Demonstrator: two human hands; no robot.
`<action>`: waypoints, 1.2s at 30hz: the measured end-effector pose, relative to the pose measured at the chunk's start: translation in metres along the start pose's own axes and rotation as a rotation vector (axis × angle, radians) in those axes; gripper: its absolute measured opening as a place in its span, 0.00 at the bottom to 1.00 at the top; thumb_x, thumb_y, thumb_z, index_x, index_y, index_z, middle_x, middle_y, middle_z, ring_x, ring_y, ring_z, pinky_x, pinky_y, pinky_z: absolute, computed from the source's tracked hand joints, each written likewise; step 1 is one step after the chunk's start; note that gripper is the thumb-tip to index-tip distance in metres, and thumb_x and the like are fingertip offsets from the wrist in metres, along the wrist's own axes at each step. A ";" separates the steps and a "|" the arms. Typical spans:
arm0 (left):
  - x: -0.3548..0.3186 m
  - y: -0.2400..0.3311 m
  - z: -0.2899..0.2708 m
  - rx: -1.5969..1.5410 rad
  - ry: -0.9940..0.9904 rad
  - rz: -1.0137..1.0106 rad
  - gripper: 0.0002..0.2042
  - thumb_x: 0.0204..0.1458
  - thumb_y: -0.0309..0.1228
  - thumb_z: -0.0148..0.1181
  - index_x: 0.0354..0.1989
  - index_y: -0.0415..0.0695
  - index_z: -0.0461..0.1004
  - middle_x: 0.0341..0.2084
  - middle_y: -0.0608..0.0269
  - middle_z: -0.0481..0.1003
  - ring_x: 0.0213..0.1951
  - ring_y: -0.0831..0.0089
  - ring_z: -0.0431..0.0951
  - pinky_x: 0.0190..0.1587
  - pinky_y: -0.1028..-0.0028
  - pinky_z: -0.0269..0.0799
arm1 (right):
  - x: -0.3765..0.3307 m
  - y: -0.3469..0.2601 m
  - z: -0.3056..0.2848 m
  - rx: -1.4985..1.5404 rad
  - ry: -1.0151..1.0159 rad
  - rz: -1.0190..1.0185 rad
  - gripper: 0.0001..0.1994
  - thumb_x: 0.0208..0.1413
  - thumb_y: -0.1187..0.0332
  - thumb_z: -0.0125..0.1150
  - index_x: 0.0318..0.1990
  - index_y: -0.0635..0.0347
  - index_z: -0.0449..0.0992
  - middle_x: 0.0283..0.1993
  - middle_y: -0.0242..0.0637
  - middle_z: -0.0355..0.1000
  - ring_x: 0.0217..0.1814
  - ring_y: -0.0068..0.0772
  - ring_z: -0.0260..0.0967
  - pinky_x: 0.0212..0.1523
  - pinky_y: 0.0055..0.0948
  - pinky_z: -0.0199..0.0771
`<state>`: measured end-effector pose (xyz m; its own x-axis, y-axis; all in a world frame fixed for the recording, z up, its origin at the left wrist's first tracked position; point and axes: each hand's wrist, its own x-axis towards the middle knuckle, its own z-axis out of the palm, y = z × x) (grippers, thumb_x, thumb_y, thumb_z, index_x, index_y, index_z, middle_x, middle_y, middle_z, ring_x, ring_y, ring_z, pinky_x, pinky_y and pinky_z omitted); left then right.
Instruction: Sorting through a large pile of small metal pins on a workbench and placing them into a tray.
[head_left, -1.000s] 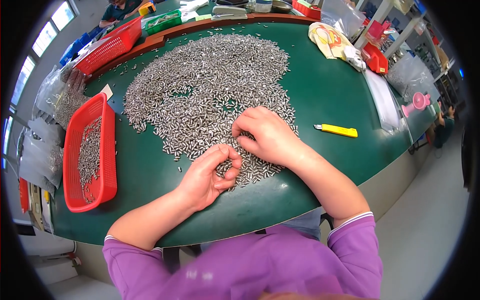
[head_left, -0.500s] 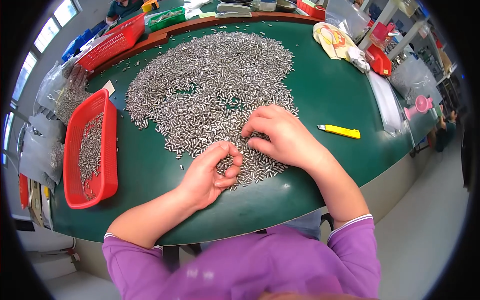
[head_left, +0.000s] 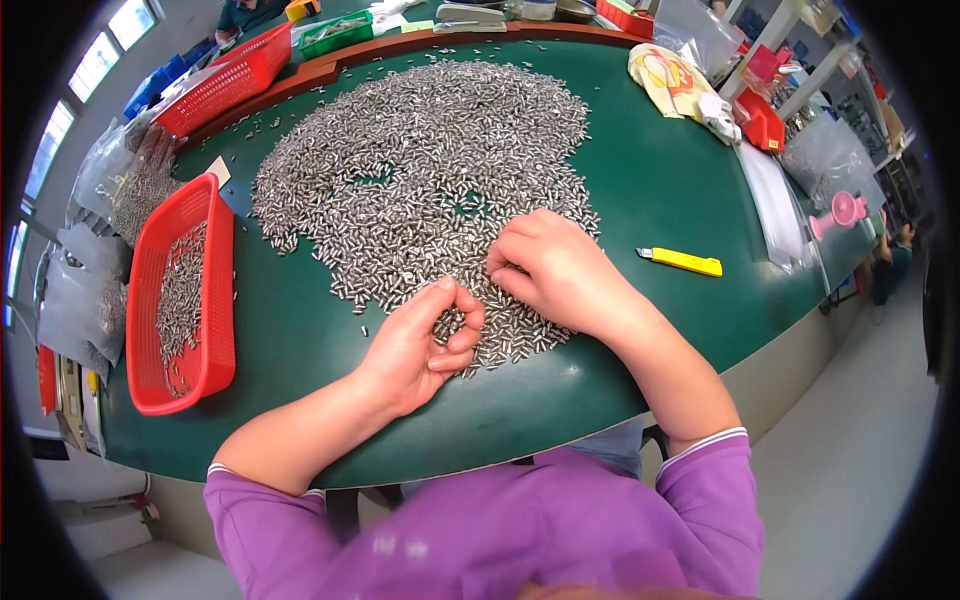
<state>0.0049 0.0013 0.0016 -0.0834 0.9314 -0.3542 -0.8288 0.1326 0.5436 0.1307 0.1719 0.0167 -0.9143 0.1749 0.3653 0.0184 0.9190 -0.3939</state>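
Note:
A broad heap of small silver metal cylinders [head_left: 420, 150] covers the middle of the green table. My left hand [head_left: 408, 345] rests at the heap's near edge, its fingers curled and the thumb raised. Metal pieces show in the loop of its fingers, but I cannot tell whether they are held. Over the near right part of the heap, my right hand [head_left: 555, 268] is bent down with thumb and fingertips pinched together among the pieces. Whatever those fingertips hold is hidden. A red plastic basket [head_left: 222, 330] with more cylinders in it stands to the left.
A yellow utility knife [head_left: 685, 262] lies to the right. Plastic bags of metal parts [head_left: 90, 300] crowd the far left. A raised brown wooden edging [head_left: 400, 48] runs along the back, with a green basket [head_left: 335, 36] beyond. A patterned cloth [head_left: 668, 82] sits at the back right.
The thumb and fingers of my right hand have closed together over the pieces. My left thumb has straightened and lifted slightly, while that hand stays in place.

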 end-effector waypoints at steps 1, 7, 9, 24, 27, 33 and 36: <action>0.000 0.000 0.000 -0.003 0.006 0.000 0.11 0.65 0.37 0.44 0.38 0.41 0.65 0.32 0.60 0.67 0.24 0.79 0.61 0.20 0.83 0.53 | 0.000 -0.002 -0.003 0.021 -0.003 -0.008 0.04 0.46 0.71 0.63 0.31 0.57 0.76 0.34 0.35 0.70 0.42 0.42 0.68 0.44 0.39 0.68; -0.001 0.001 0.001 0.023 0.024 -0.004 0.09 0.64 0.35 0.45 0.39 0.42 0.66 0.31 0.61 0.67 0.24 0.80 0.61 0.20 0.83 0.54 | 0.001 -0.005 0.001 0.001 -0.040 -0.005 0.04 0.46 0.72 0.62 0.32 0.57 0.76 0.34 0.35 0.71 0.42 0.42 0.68 0.44 0.39 0.68; -0.001 0.001 0.002 0.034 0.033 0.001 0.09 0.64 0.35 0.46 0.39 0.42 0.66 0.31 0.61 0.67 0.24 0.80 0.61 0.20 0.83 0.54 | 0.002 -0.005 0.001 -0.020 -0.041 0.003 0.05 0.46 0.72 0.62 0.32 0.56 0.76 0.34 0.35 0.71 0.42 0.42 0.68 0.45 0.39 0.69; -0.001 0.000 0.005 0.049 0.048 0.012 0.07 0.63 0.32 0.46 0.39 0.41 0.66 0.32 0.61 0.68 0.25 0.79 0.62 0.20 0.83 0.54 | 0.000 -0.006 0.013 -0.030 0.041 -0.045 0.06 0.47 0.68 0.64 0.33 0.56 0.75 0.35 0.35 0.69 0.43 0.43 0.67 0.44 0.40 0.68; 0.000 0.000 0.004 0.050 0.032 0.006 0.07 0.63 0.32 0.46 0.39 0.42 0.66 0.32 0.61 0.68 0.24 0.79 0.62 0.20 0.83 0.54 | 0.001 -0.005 0.010 -0.032 0.082 -0.027 0.05 0.48 0.70 0.63 0.33 0.56 0.74 0.34 0.35 0.69 0.42 0.42 0.67 0.44 0.40 0.68; -0.001 -0.001 0.006 0.097 -0.002 0.028 0.07 0.63 0.33 0.48 0.38 0.44 0.65 0.33 0.63 0.68 0.25 0.81 0.62 0.20 0.84 0.53 | 0.006 -0.013 -0.008 0.170 0.162 -0.049 0.05 0.48 0.70 0.65 0.32 0.55 0.75 0.36 0.33 0.72 0.43 0.40 0.69 0.46 0.37 0.68; -0.001 -0.001 0.005 0.085 -0.021 0.001 0.09 0.64 0.37 0.48 0.39 0.45 0.63 0.32 0.65 0.67 0.25 0.83 0.62 0.20 0.85 0.53 | 0.004 -0.015 -0.003 0.284 0.122 -0.122 0.06 0.48 0.67 0.65 0.33 0.54 0.76 0.36 0.32 0.71 0.44 0.40 0.68 0.46 0.37 0.68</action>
<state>0.0083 0.0020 0.0057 -0.0723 0.9383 -0.3381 -0.7788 0.1586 0.6069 0.1279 0.1599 0.0260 -0.8473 0.1264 0.5158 -0.2173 0.8037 -0.5540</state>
